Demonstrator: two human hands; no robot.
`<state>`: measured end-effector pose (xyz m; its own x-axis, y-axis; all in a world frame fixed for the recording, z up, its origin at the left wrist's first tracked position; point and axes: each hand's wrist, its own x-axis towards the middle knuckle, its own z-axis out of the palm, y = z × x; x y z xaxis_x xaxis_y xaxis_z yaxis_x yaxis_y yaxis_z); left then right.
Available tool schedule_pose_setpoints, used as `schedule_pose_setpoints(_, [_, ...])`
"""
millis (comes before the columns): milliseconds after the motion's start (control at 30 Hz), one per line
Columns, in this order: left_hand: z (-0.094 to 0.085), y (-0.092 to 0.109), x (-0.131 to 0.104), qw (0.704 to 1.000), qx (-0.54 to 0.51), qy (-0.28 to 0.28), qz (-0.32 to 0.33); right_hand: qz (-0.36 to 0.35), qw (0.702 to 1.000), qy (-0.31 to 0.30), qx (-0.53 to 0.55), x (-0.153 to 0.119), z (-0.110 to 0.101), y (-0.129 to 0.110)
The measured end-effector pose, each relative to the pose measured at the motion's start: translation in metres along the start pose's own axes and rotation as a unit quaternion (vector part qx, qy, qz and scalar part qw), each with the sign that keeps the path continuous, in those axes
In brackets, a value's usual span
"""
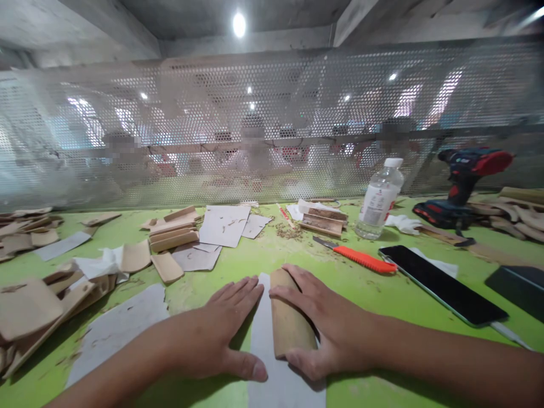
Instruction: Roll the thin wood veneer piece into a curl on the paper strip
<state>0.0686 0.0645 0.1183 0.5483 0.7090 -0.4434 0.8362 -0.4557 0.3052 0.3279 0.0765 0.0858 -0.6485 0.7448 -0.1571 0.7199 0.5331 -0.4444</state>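
A curved piece of bamboo (pixel 290 323) lies hollow side down on a strip of white paper (pixel 263 391) in front of me. My right hand (pixel 321 317) grips it from the right, fingertips over its far end and thumb at its near end. To its left, my left hand (pixel 225 328) rests with fingers stretched out and thumb apart, touching the paper's left edge and holding nothing. Beyond the hands lies an orange-handled utility knife (pixel 363 259), its blade pointing left.
Bamboo pieces are heaped at the left (pixel 38 306), with a small stack (pixel 174 229) behind. A bottle (pixel 379 198), a black phone (pixel 446 283) with a cable and a cordless drill (pixel 461 187) stand or lie at the right. A perforated screen (pixel 204 130) closes off the back.
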Motion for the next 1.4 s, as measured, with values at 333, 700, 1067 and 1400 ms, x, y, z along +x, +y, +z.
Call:
schedule_pose_setpoints(333, [0.0025,-0.0020,-0.0012,1.000,-0.005,-0.009,-0.011,-0.012,1.000,0.002,0.001,0.0032,0.0021,0.0061])
schedule_pose_setpoints(700, [-0.0003,0.0010,-0.0005,1.000,-0.001,-0.011,-0.010,-0.011,1.000,0.004,0.010,0.0033,0.0004,0.0062])
schedule_pose_setpoints(1067, [-0.0008,0.0018,0.0000,1.000,0.001,-0.009,-0.010,-0.006,1.000,-0.001,0.005,0.0019,0.0006,0.0056])
schedule_pose_setpoints(1400, [0.0012,-0.0002,-0.0002,1.000,0.010,-0.010,-0.009,-0.008,1.000,-0.002,0.005,0.0025,0.0021,0.0070])
